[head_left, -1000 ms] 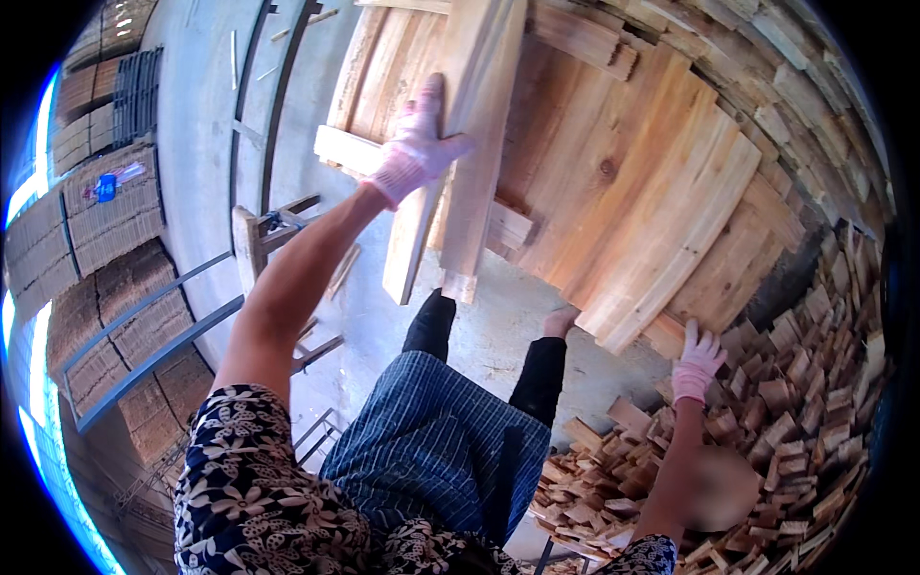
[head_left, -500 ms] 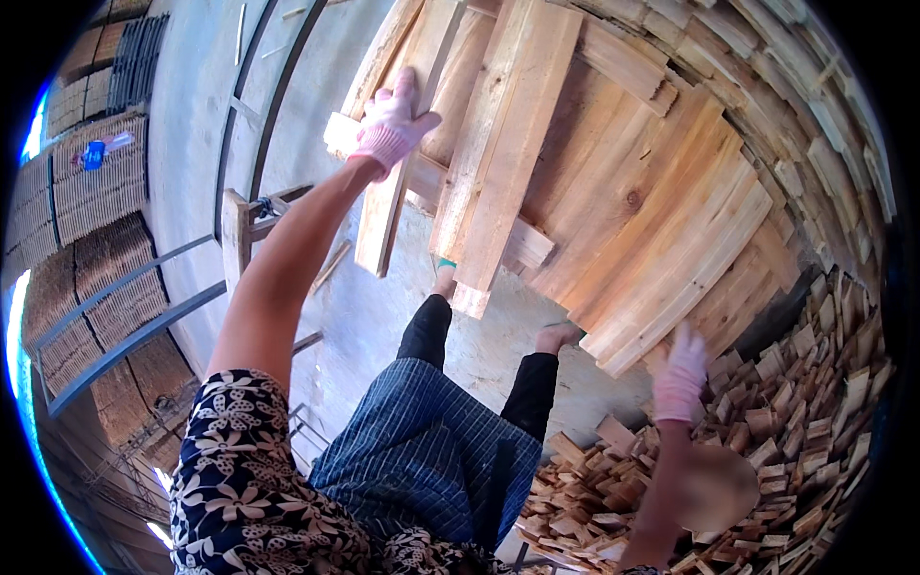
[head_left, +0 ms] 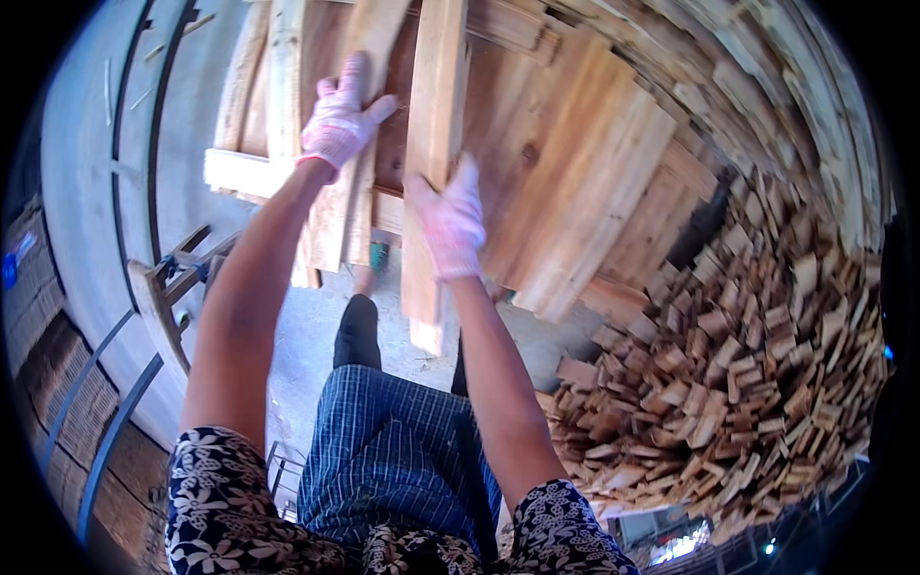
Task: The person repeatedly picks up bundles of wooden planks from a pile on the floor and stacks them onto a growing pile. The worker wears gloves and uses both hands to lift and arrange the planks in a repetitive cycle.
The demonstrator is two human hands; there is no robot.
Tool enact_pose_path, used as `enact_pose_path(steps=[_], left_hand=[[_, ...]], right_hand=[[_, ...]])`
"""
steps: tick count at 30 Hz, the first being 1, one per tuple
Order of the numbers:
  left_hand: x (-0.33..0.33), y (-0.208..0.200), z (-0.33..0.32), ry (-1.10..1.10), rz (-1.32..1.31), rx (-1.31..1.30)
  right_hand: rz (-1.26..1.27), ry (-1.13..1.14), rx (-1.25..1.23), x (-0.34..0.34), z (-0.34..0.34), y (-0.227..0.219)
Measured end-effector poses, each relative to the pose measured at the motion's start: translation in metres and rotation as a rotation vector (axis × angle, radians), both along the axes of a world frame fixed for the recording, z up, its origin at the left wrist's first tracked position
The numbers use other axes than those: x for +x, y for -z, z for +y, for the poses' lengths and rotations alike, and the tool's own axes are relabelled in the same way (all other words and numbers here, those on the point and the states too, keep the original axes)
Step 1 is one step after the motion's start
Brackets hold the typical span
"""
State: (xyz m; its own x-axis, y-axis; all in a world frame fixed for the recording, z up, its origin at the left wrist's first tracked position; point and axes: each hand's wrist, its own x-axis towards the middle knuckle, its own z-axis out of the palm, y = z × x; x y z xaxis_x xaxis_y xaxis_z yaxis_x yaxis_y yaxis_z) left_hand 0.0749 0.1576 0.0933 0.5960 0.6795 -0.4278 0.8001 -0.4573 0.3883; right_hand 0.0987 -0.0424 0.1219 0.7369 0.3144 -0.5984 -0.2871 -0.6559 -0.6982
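Note:
Both my hands wear pale pink knit gloves. My left hand point(head_left: 340, 125) lies on a light wooden plank point(head_left: 333, 225), fingers stretched along it and thumb spread to the right. Just to the right, my right hand point(head_left: 450, 218) grips another long plank point(head_left: 436, 96) across its width, thumb at the left edge and fingers at the right. The near end of that plank juts out toward me past the other boards. Both planks lie over a layer of side-by-side boards point(head_left: 585, 163). What the fingertips do under the edges is hidden.
A large heap of short wood offcuts point(head_left: 709, 402) fills the right side. Stacked wood point(head_left: 738, 57) rises beyond the boards. At the left stand a wooden post point(head_left: 158, 316) and metal rails point(head_left: 125, 422). My foot point(head_left: 364, 278) is close to the near plank ends.
My left hand has shifted from a plank farther left to the one beside it. My right hand has come up from the lower right onto a plank. The view has turned rightward.

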Motion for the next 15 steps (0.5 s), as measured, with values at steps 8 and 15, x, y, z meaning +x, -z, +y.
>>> enact_pose_path(steps=[8, 15], left_hand=[[0.001, 0.012, 0.004, -0.081, 0.043, 0.016], [0.023, 0.019, -0.06, 0.031, -0.004, 0.081]], right_hand=[[0.052, 0.467, 0.047, 0.075, -0.264, -0.042], [-0.26, 0.293, -0.298, 0.196, -0.371, 0.064]])
